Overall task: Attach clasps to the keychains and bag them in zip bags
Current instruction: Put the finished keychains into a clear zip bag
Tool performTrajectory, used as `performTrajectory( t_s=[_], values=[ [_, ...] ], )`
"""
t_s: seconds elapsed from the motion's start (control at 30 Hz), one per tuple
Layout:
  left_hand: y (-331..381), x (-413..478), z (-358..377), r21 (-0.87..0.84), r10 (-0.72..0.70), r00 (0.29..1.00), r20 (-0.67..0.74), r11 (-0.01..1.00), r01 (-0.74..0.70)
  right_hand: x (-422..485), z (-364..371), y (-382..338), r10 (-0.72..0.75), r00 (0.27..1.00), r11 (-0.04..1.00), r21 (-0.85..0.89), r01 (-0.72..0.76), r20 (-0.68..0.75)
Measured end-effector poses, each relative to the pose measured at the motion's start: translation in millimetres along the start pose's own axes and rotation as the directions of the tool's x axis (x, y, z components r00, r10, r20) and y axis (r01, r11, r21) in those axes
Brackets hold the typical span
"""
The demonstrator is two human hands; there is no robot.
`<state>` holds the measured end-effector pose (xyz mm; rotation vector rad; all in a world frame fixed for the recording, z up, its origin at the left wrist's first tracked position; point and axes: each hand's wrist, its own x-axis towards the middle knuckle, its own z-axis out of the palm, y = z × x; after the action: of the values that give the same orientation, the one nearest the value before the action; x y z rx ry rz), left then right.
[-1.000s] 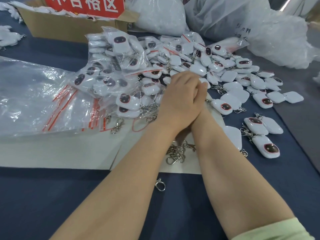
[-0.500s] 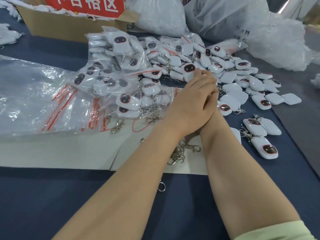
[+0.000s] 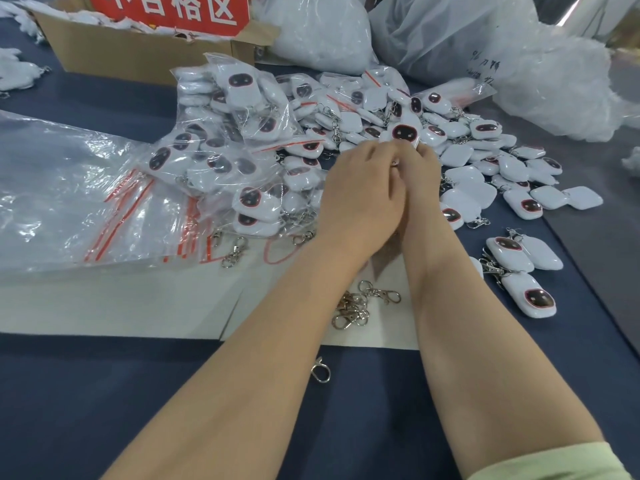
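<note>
My left hand (image 3: 360, 195) and my right hand (image 3: 424, 174) are pressed together over a pile of white keychains (image 3: 464, 157). Between their fingertips they hold one white keychain with a dark red-rimmed face (image 3: 401, 132), lifted just above the pile. A bit of metal glints between the fingers; which hand holds it I cannot tell. Loose silver clasps (image 3: 360, 306) lie on white paper under my forearms, and a single clasp (image 3: 320, 372) lies on the blue cloth. Bagged keychains (image 3: 242, 140) are heaped to the left, next to flat zip bags with red seals (image 3: 69, 188).
A cardboard box with a red sign (image 3: 145, 46) stands at the back left. Big plastic sacks (image 3: 485, 39) fill the back right. More keychains (image 3: 523, 271) lie apart at the right. White paper sheets (image 3: 121, 303) cover the blue table cloth (image 3: 104, 410).
Both hands have drawn back slightly from the pile and lifted one face-up keychain out of it. The rest of the pile looks unmoved.
</note>
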<state>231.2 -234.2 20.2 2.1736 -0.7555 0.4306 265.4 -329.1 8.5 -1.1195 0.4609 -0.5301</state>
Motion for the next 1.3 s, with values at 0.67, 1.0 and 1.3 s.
performTrajectory(
  t_s=[0.67, 1.0, 1.3],
  values=[
    [-30.4, -4.6, 10.5, 0.397, -0.182, 0.982, 0.052, 0.906, 0.147, -2.5, 2.2, -0.3, -0.115, 0.984, 0.983, -0.126, 0.132, 0.136],
    [-29.2, -4.4, 9.6, 0.383, -0.186, 0.981, 0.062, 0.912, 0.149, 0.0, 1.1, 0.3, -0.092, 0.986, 0.984, -0.138, 0.112, 0.142],
    [-30.0, -0.8, 1.4, 0.378, -0.192, 0.976, 0.102, 0.915, 0.141, -0.3, 2.5, 3.2, -0.039, 0.976, 0.974, -0.209, 0.085, 0.215]
  ],
)
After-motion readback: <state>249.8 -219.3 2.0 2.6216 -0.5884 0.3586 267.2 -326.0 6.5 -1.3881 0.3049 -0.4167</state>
